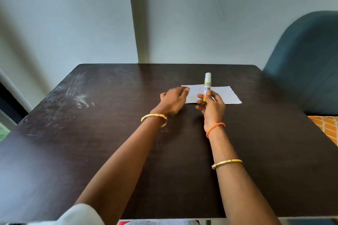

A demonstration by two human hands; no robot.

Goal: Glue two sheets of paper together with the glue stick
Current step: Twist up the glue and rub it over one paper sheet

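Standing upright in the right hand, the glue stick has its white cap on top, with the fingers and thumb curled round its lower yellow body in a firm grip. White paper lies flat on the dark desk just behind both hands. Reaching forward, the left hand hovers palm down at the paper's left end, fingers loosely extended, holding nothing; whether they touch the paper is unclear.

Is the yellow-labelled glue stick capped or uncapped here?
Capped. The yellow-labelled glue stick stands upright in the right hand, its white cap on top.
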